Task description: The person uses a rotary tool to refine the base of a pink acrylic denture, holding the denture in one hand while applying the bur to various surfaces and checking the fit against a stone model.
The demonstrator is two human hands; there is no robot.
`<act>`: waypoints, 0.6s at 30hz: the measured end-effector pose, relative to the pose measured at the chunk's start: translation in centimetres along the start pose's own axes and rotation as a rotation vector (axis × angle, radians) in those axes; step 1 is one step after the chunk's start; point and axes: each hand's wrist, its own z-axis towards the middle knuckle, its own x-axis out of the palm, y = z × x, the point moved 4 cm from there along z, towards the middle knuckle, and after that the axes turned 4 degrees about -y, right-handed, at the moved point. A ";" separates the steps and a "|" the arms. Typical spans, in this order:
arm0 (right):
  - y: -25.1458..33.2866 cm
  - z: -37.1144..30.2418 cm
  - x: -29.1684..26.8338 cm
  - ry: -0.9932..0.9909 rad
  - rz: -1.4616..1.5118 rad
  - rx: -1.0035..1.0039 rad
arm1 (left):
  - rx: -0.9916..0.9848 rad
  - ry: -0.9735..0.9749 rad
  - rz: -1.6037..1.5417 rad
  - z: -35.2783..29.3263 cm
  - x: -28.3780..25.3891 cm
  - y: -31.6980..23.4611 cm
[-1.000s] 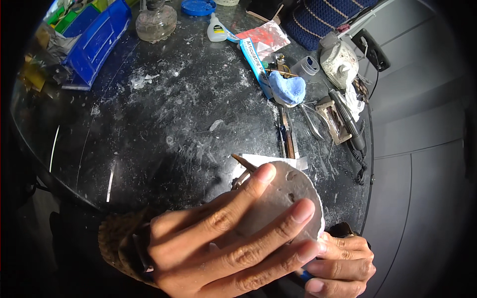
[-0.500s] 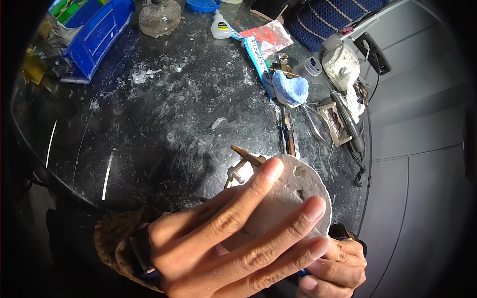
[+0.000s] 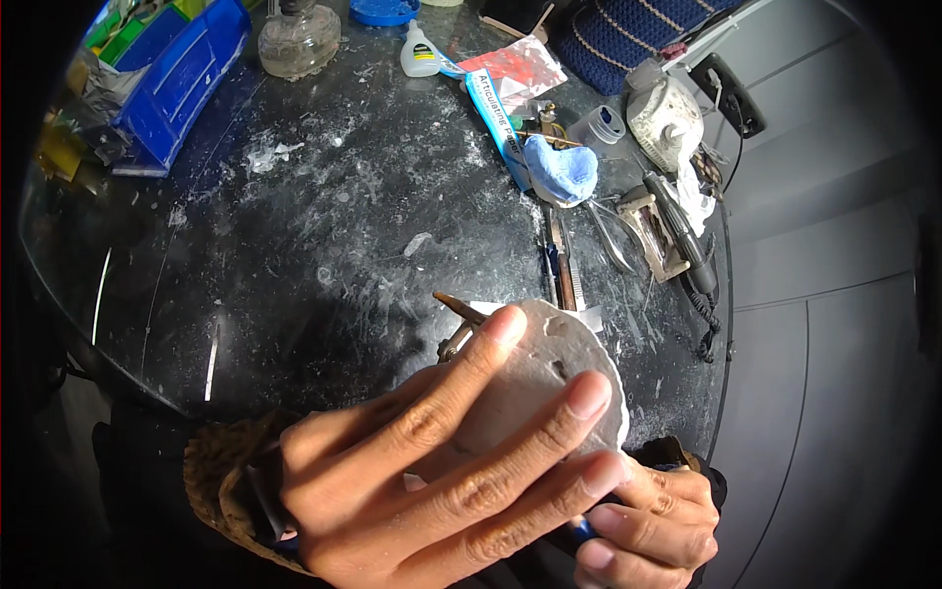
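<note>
My left hand (image 3: 461, 442) is shut on a grey-white plaster cast (image 3: 574, 344), its fingers spread across the flat, rounded base, which has small pits. Beyond the fingertips a brass-coloured metal arm (image 3: 457, 306) sticks out, looking like part of a hinged dental articulator; the rest of it is hidden by the hand. Close by the cast's lower right edge, my right hand (image 3: 657, 520) is curled round a slim tool with a dark blue part (image 3: 583, 530). Its tip is hidden behind the cast and my left fingers, so its kind does not show.
At right on the dusty black table (image 3: 324, 226) lie a blue-and-white dental cast (image 3: 561, 172), hand tools (image 3: 561, 260), a handpiece (image 3: 679, 231) with a coiled cord and a slim blue box (image 3: 497, 128). Farther back are a dropper bottle (image 3: 420, 54), a glass jar (image 3: 297, 41) and a blue bin (image 3: 186, 88).
The whole view has shifted slightly. The cast and my left hand have moved a little left, and more of the blue part by my right hand shows. Both grips stay the same.
</note>
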 end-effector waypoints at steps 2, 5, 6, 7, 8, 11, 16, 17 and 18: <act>-0.2 -0.8 0.4 -0.100 -0.043 0.051 | -0.009 -0.011 0.010 -0.3 -0.1 0.1; -1.3 -1.1 0.7 -0.253 0.075 0.160 | -0.051 -0.035 0.010 -1.4 -0.5 0.1; -1.6 -1.4 0.2 -0.357 0.085 0.170 | -0.031 -0.047 -0.016 -1.1 -0.1 0.2; -1.9 -1.7 -0.1 -0.461 0.099 0.176 | -0.015 -0.039 -0.023 -0.8 0.3 0.2; -2.2 -1.9 -0.4 -0.493 0.175 0.249 | 0.000 -0.028 -0.030 -0.6 0.6 0.2; -1.4 -1.4 -0.8 -0.343 0.220 0.333 | 0.030 0.035 0.031 -0.6 -0.8 -0.4; -1.5 -2.1 -1.7 -0.070 0.230 0.281 | 0.034 0.051 0.053 -1.1 -0.4 -0.4; -1.3 -1.9 -1.7 -0.070 0.227 0.283 | 0.031 0.017 0.047 -1.2 -0.3 -0.3; -1.2 -1.4 -1.7 -0.057 0.227 0.321 | 0.030 0.019 0.052 -1.2 -0.5 -0.3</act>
